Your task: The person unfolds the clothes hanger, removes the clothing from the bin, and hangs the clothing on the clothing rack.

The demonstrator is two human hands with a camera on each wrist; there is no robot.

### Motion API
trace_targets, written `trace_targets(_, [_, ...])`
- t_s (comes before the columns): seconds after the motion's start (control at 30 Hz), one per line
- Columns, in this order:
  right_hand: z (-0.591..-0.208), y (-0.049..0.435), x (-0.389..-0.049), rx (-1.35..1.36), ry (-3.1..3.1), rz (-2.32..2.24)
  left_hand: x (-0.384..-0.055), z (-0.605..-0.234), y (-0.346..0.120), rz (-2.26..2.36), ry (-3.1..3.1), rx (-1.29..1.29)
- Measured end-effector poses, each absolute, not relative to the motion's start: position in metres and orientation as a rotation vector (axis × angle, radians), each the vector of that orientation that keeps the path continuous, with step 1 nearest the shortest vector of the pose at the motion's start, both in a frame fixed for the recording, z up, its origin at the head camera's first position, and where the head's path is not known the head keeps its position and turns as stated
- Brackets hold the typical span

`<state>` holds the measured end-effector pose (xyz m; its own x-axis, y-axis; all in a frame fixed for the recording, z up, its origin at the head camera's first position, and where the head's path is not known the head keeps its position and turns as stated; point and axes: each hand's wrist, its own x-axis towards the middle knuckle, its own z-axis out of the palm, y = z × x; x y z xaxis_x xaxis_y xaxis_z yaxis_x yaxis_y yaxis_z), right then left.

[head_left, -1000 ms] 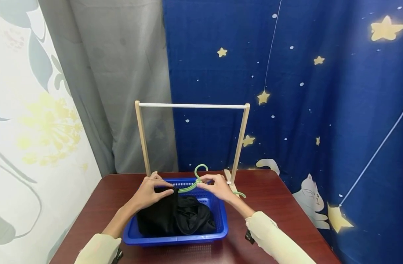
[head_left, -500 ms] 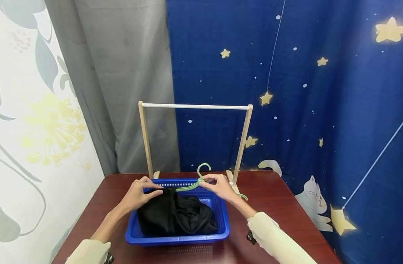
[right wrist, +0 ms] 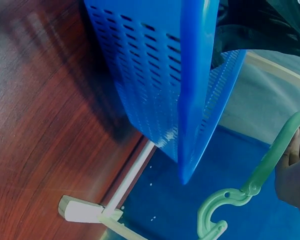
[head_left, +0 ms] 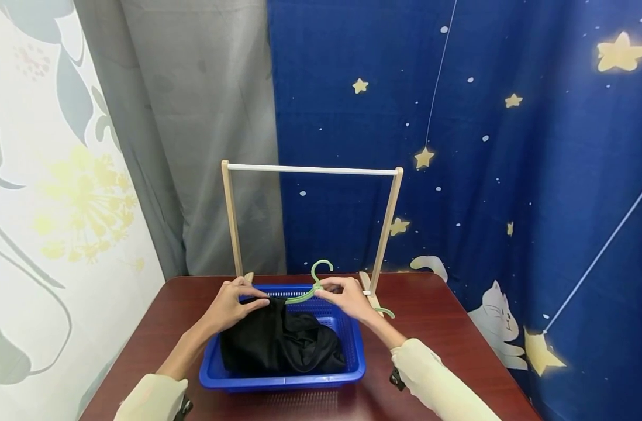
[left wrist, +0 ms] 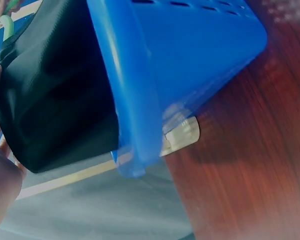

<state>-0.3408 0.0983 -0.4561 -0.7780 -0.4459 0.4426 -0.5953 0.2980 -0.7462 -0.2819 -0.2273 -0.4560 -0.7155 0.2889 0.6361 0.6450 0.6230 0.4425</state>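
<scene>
My right hand (head_left: 347, 297) pinches a green clothes hanger (head_left: 301, 297) just below its hook, which points up in the head view. One arm of the hanger runs left into a black garment (head_left: 258, 342). At that garment's upper edge, my left hand (head_left: 231, 305) pinches the cloth between thumb and fingers. Most of the black cloth lies bunched in a blue plastic basket (head_left: 281, 383). The left wrist view shows the garment (left wrist: 60, 95) stretched up over the basket's side; the hanger's hook (right wrist: 210, 212) shows in the right wrist view, beside my right hand (right wrist: 295, 175).
Behind the basket stands a wooden rack with a white bar (head_left: 310, 169). Part of another green hanger (head_left: 386, 312) lies near the rack's right foot (head_left: 370, 292). All stand on a dark red table (head_left: 421, 327), with grey and blue curtains (head_left: 342, 128) behind.
My left hand has slid left along the cloth's upper edge, then come slightly back right. The right hand has kept its hold on the hanger, nearly still. The view has shifted a little.
</scene>
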Motion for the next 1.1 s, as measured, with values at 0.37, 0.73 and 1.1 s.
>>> trace_targets(0.37, [-0.454, 0.08, -0.338, 0.985, -2.399, 1.497, -0.29, -0.45, -0.207, -0.88, -2.307, -0.805])
trace_targets(0.73, [-0.459, 0.075, -0.339, 0.997, -2.378, 1.525, -0.285, -0.44, -0.199, -0.816, -2.371, -0.795])
trace_targets(1.1, [-0.463, 0.086, -0.343, 0.983, -2.369, 1.527, -0.269, -0.441, -0.247, -0.752, -2.356, -0.71])
